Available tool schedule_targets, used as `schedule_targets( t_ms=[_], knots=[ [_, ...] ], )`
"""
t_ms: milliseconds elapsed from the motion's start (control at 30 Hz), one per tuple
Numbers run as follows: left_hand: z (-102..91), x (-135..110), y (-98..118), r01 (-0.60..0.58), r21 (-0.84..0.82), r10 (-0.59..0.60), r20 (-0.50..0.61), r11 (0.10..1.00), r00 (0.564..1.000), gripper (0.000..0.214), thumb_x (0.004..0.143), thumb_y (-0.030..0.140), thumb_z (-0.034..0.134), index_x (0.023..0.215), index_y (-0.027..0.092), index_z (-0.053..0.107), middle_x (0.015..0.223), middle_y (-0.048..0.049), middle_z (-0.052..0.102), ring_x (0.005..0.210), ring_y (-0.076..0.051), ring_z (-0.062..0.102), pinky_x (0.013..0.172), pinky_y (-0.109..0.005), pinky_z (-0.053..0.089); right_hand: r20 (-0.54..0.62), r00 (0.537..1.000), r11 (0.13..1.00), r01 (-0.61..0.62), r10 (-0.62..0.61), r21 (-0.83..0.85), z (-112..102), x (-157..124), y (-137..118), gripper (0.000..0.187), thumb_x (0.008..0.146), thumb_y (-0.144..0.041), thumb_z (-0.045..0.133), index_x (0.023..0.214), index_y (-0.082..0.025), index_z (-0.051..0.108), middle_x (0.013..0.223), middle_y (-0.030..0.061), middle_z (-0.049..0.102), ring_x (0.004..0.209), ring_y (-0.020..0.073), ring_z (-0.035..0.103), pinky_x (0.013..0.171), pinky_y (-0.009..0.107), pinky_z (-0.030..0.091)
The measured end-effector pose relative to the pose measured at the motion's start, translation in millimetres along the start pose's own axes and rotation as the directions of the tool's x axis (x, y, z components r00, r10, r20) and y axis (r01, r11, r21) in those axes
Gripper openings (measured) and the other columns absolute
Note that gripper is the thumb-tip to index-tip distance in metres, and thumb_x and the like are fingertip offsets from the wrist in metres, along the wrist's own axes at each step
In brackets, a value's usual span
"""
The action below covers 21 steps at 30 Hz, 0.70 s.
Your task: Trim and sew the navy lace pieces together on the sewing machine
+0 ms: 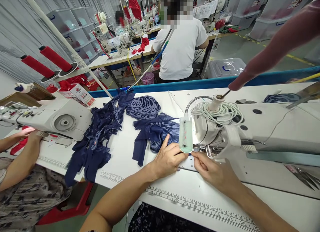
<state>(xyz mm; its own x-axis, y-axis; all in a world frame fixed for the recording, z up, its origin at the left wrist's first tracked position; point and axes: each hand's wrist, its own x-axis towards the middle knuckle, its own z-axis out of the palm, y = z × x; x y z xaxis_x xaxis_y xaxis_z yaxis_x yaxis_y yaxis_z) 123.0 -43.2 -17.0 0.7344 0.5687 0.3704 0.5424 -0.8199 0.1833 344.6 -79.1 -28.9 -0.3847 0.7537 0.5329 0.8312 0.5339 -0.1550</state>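
Where the printed ruler (200, 205) edges the smooth white table (275, 212), the left hand (167, 158) presses flat on navy lace (160, 130); the right hand (212, 168) pinches its edge under the glossy machine (262, 132). Beyond, more crumpled lace (100, 135).

White tabletop (130, 158), printed ruler strip (195, 205) along its near edge. On it: a sewing machine (262, 132), navy lace pieces (155, 132), a darker navy heap (97, 138) spilling over the edge.

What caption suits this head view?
Left hand and right hand meet under white sewing machine beside navy lace fabric.
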Motion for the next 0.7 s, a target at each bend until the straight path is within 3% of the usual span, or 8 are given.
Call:
schedule_targets(
  t_ms=[100, 267, 500, 600, 700],
  knots=[
    [-2.0, 0.7, 0.9, -0.004, -0.002, 0.004, 0.008, 1.0, 1.0, 0.034, 0.086, 0.008, 0.05, 0.115, 0.019, 0.061, 0.102, -0.0042, 0.07, 0.109, -0.021, 0.061, 0.12, -0.057, 0.016, 0.004, 0.998, 0.997, 0.069, -0.069, -0.037, -6.6, 2.4, -8.3, 0.028, 0.091, -0.011, 0.046, 0.101, -0.013, 0.072, 0.06, -0.0009, 0.061, 0.05, 0.0084, 0.048, 0.048, 0.027, 0.026],
    [-6.1, 4.6, 4.5, 0.034, -0.009, -0.033, 0.01, 0.999, 0.999, 0.037, 0.086, 0.01, 0.049, 0.121, 0.017, 0.059, 0.103, -0.0067, 0.069, 0.103, -0.021, 0.062, 0.118, -0.056, 0.022, -0.012, 0.987, 0.974, 0.159, -0.163, -0.16, -14.6, 8.2, -23.5, 0.031, 0.092, -0.006, 0.041, 0.102, -0.003, 0.071, 0.055, -0.0002, 0.056, 0.047, 0.0097, 0.046, 0.05, 0.029, 0.028],
    [-6.8, 9.7, 6.5, 0.096, -0.072, -0.095, 0.022, 0.993, 0.995, 0.034, 0.092, 0.014, 0.046, 0.12, 0.022, 0.062, 0.1, -0.0054, 0.067, 0.1, -0.021, 0.06, 0.113, -0.056, 0.03, 0.001, 0.983, 0.962, 0.182, -0.186, -0.204, -19.0, 10.8, -28.9, 0.034, 0.09, -0.005, 0.039, 0.1, -0.008, 0.071, 0.052, -0.0012, 0.053, 0.048, 0.0109, 0.048, 0.051, 0.029, 0.031],
    [-9.7, 10.4, 8.8, 0.089, -0.035, -0.087, 0.04, 0.995, 0.995, 0.034, 0.09, 0.012, 0.047, 0.119, 0.022, 0.062, 0.101, -0.0054, 0.067, 0.099, -0.021, 0.06, 0.113, -0.057, 0.029, 0.065, 0.984, 0.977, 0.172, -0.165, -0.124, -27.0, 7.3, -23.8, 0.034, 0.09, -0.009, 0.04, 0.104, -0.011, 0.071, 0.057, 0.0, 0.058, 0.05, 0.0116, 0.051, 0.05, 0.028, 0.032],
    [-13.0, 10.6, 12.0, 0.027, 0.065, -0.029, 0.023, 0.998, 0.999, 0.039, 0.086, 0.008, 0.05, 0.122, 0.021, 0.059, 0.11, -0.0075, 0.066, 0.11, -0.024, 0.058, 0.115, -0.064, 0.022, 0.099, 0.995, 0.996, -0.01, 0.019, -0.092, -33.6, 4.0, -5.3, 0.031, 0.093, -0.02, 0.04, 0.091, -0.018, 0.071, 0.061, 0.0024, 0.06, 0.049, 0.0131, 0.05, 0.045, 0.028, 0.028]
  ],
)
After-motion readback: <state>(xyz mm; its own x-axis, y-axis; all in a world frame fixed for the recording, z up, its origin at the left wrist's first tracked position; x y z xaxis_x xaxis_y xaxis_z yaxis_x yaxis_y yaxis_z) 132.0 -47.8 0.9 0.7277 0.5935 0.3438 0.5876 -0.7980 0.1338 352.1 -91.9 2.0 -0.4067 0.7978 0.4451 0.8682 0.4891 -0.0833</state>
